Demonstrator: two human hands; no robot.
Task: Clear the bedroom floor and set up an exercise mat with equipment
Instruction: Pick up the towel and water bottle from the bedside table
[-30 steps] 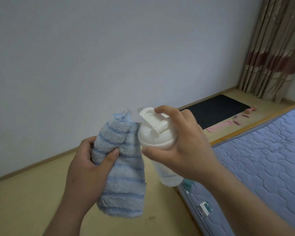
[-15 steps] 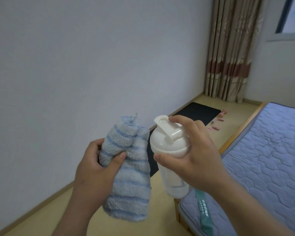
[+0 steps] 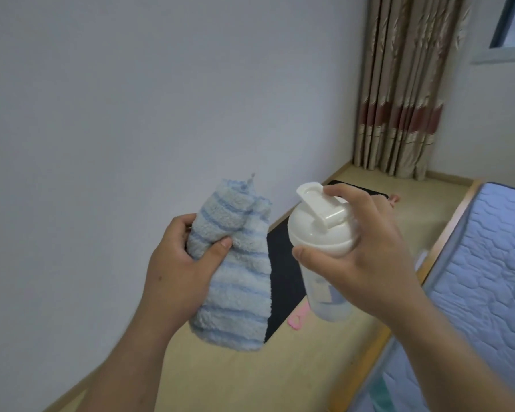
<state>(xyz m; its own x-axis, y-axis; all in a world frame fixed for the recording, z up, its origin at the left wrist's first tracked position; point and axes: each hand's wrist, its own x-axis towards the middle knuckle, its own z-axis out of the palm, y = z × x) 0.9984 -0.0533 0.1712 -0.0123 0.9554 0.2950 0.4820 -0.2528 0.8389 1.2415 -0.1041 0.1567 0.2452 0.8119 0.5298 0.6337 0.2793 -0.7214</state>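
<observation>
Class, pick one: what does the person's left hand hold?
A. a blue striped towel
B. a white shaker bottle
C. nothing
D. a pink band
A: the left hand grips the towel, while the right hand holds the bottle.

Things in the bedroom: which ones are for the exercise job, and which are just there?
For the job: blue striped fluffy towel, white plastic shaker bottle, black exercise mat, pink exercise piece.

Just there: blue quilted mattress, beige patterned curtains.
</observation>
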